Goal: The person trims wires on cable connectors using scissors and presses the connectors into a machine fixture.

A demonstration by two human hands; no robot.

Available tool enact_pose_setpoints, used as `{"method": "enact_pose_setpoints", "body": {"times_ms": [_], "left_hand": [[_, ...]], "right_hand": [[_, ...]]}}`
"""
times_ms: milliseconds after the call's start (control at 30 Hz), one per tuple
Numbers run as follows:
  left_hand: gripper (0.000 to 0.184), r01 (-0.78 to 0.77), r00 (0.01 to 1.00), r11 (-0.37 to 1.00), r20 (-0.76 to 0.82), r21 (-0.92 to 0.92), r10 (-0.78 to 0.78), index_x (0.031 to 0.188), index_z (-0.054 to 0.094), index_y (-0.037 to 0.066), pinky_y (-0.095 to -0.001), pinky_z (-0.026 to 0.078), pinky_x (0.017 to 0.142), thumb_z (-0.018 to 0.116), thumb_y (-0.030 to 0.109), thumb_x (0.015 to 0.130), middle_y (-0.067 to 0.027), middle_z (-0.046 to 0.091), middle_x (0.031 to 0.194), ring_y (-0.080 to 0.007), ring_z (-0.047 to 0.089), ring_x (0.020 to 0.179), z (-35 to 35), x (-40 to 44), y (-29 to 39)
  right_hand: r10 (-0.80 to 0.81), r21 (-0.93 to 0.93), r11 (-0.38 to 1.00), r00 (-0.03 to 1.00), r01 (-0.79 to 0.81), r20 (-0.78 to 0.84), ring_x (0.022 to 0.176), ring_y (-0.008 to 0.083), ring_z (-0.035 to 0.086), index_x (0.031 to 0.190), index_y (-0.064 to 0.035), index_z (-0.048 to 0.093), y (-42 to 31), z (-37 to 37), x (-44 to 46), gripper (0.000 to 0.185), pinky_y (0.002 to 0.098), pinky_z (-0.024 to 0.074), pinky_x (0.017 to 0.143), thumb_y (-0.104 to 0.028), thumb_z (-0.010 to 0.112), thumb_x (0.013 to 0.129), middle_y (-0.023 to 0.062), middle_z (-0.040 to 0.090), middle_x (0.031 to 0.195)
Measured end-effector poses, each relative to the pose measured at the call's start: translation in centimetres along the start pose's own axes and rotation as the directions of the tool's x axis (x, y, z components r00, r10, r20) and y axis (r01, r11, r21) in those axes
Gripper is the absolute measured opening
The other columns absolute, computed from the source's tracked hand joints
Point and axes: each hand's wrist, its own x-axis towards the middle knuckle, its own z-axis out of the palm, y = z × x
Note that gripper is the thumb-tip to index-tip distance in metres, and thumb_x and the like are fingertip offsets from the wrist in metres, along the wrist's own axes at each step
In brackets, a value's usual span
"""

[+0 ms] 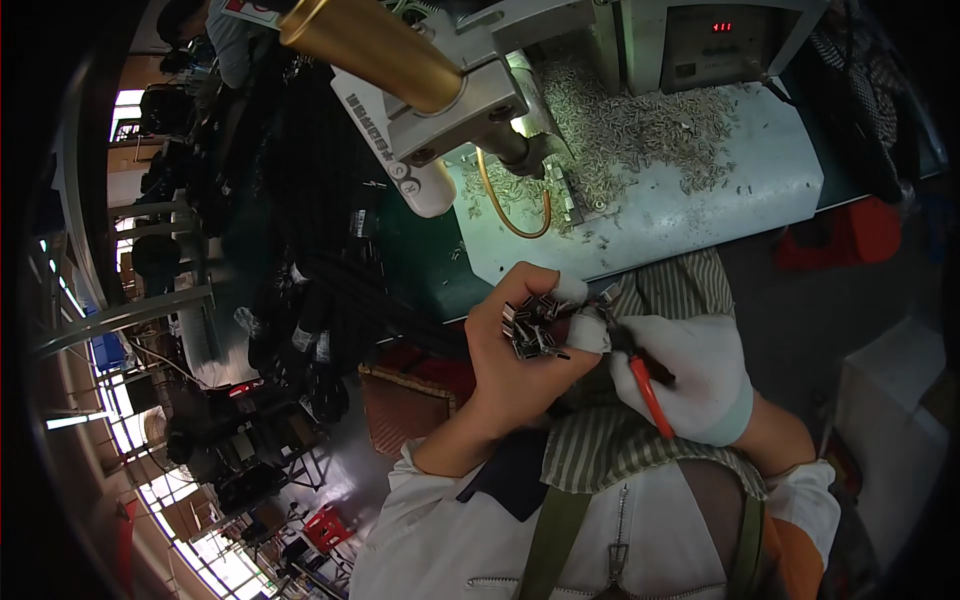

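Observation:
My left hand [505, 360], with white covers on the thumb and a fingertip, is closed around a bunch of small black-and-silver metal parts [533, 328]. The exact kind of these parts is too small to make out. In a white glove, my right hand [695, 375] grips red-handled pliers [650, 395]. The dark jaws of the pliers meet a small silver piece [609, 294] close to my left fingertips. Both hands are in front of the bench machine [420, 110], over my striped apron [610, 450].
Metal scraps [640, 135] lie heaped on the machine's white base plate [720, 220]. A curved brass-coloured tube [490, 205] hangs by the press head. Bundles of black cables [330, 270] lie at left. A control box [715, 50] stands behind; another person's sleeve [230, 40] shows at upper left.

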Motion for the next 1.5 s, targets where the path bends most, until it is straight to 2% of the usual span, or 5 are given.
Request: {"method": "enact_pose_setpoints", "body": {"times_ms": [167,467,733,900,1500], "left_hand": [[0.034,0.015,1.000,0.999,-0.011,0.051,-0.014,0.097,0.052,-0.001,-0.0185,0.046,0.068,0.072,-0.003,0.068,-0.0012,0.059,0.088,-0.0033,0.053,0.078,-0.1,0.2,-0.2],[0.032,0.106,0.994,0.993,0.013,0.044,-0.106,0.097,0.052,-0.001,-0.0185,0.045,0.067,0.069,-0.005,0.070,-0.0002,0.060,0.083,-0.0029,0.053,0.076,0.1,0.6,-0.7],[0.018,0.282,0.958,0.939,0.120,-0.198,-0.262,0.093,0.056,-0.001,-0.0196,0.044,0.065,0.066,-0.004,0.077,0.0010,0.059,0.080,-0.0037,0.053,0.073,-1.5,1.8,-1.0],[0.007,0.435,0.897,0.844,0.061,-0.313,-0.439,0.090,0.056,0.003,-0.0205,0.021,0.044,0.060,0.007,0.086,0.0066,0.043,0.062,-0.0022,0.031,0.048,-4.1,4.2,-3.0],[0.029,0.388,0.901,0.917,0.173,0.089,-0.398,0.096,0.061,0.006,-0.0215,0.043,0.055,0.072,0.027,0.080,-0.0011,0.059,0.083,-0.0088,0.054,0.067,-5.6,10.4,-4.2]], "right_hand": [[0.114,0.176,0.976,0.991,-0.126,0.076,0.051,0.0243,0.057,0.088,-0.0049,0.063,-0.4,-0.1,0.4,0.019,0.0330,0.0452,0.047,-0.011,0.068,0.071,0.0081,0.056,0.062],[0.054,-0.353,0.933,0.997,-0.067,-0.047,0.058,0.0251,0.059,0.099,-0.0055,0.062,0.7,1.5,0.6,0.029,0.0354,0.0467,0.052,-0.018,0.068,0.073,0.0069,0.058,0.068],[0.420,0.503,0.649,0.820,-0.571,0.389,0.045,0.0069,0.050,0.082,0.0014,0.063,0.4,0.5,1.1,0.016,0.0246,0.0388,0.044,-0.014,0.060,0.085,0.0031,0.054,0.057],[0.516,0.437,0.708,0.829,-0.555,0.216,0.045,0.0045,0.050,0.074,0.0016,0.056,2.0,-0.3,2.2,0.025,0.0220,0.0390,0.043,-0.018,0.057,0.088,0.0018,0.053,0.055],[0.361,0.447,0.735,0.852,-0.510,0.379,0.044,0.0120,0.056,0.074,0.0046,0.053,5.6,-0.2,11.8,0.027,0.0257,0.0442,0.040,-0.020,0.059,0.083,0.0078,0.056,0.054]]}}
